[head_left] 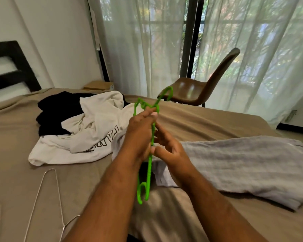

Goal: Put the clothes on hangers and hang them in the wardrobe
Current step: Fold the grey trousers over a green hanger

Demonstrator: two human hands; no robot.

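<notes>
we hold the green hanger over the bed. our left hand and right hand both grip its middle. a grey top lies under it, near a white top.

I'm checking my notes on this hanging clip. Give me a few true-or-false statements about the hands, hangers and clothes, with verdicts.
1. The left hand and the right hand both hold the green hanger. True.
2. The grey garment already hangs on the green hanger. False: it lies flat on the bed, beneath the hands.
3. Wire hangers lie on the bed at lower left. True.
4. The cream sweatshirt lies on the floor. False: it is on the bed, partly over a black garment.
</notes>
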